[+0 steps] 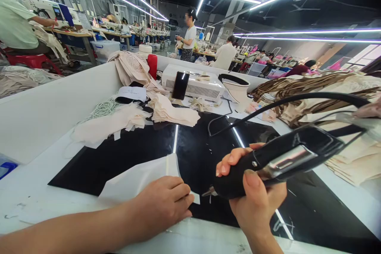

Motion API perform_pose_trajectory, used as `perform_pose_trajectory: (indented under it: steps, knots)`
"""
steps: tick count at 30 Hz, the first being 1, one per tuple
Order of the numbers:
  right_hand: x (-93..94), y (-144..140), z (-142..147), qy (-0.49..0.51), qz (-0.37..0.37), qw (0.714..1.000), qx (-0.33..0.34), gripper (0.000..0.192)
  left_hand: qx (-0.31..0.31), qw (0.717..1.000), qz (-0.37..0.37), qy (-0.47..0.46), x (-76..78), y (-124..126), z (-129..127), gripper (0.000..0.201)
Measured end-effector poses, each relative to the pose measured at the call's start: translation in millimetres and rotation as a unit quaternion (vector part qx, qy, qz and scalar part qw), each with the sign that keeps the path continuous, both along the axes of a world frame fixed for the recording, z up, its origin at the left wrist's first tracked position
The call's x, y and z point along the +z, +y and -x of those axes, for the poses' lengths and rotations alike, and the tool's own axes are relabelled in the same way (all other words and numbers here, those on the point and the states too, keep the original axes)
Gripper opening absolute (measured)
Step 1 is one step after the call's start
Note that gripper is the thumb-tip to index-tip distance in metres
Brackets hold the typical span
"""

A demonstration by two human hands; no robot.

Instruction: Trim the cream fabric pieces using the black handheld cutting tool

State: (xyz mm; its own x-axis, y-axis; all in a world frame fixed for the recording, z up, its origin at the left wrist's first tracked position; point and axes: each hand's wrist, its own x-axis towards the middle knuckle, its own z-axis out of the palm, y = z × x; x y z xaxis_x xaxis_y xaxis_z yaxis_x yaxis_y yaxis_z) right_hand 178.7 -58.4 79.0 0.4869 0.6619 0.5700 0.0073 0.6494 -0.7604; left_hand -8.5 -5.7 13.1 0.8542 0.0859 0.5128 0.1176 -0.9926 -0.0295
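Observation:
My right hand (256, 194) is wrapped round a black corded hand tool (285, 158) with a silver plate on its side. Its pointed metal tip (210, 191) faces left, just beside the edge of a white fabric piece (139, 176). That piece lies on a shiny black sheet (98, 166), with a pale strip along its far right edge. My left hand (166, 202) is closed at the near right part of the fabric, fingers curled and pressed together. The thumb is hidden. A narrow white end of the piece shows past the fingertips, close to the tip.
Stacked beige fabric pieces (175, 113), a phone (180, 85), a vented white box (193, 81) and a red thread cone (152, 66) stand farther back. The tool's black cable (285, 101) arcs rightward. Fabric piles (345, 99) lie at right. People work at sewing tables beyond.

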Motion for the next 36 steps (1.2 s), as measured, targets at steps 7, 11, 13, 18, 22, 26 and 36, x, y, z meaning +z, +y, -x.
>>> perform_pose_trajectory:
  steps: [7,11,13,18,22,26,36]
  knots:
    - [1.5,1,2,0.004,-0.004,1.0,0.001,0.034,-0.004,1.0,-0.01,-0.017,3.0,-2,-2,0.026]
    - [1.3,1,2,0.005,-0.006,1.0,0.005,0.035,0.005,1.0,-0.002,-0.018,5.0,-3,-2,0.026]
    - [0.9,1,2,0.006,-0.008,1.0,0.006,0.035,0.007,1.0,0.001,-0.013,5.1,-3,-2,0.023]
    - [0.8,2,4,0.003,-0.002,1.0,0.006,0.033,0.003,1.0,-0.005,0.003,3.9,-3,-2,0.017]
    - [3.7,2,5,0.011,0.007,1.0,0.003,0.029,0.003,1.0,0.0,-0.004,1.4,-3,-2,0.015]
    - [7.0,-3,6,0.027,-0.003,1.0,0.009,0.033,0.005,1.0,-0.005,-0.002,-1.7,-3,-1,0.015]
    - [3.2,-9,8,0.021,0.013,1.0,0.007,0.034,0.006,1.0,0.0,-0.011,-1.3,-3,-1,0.017]
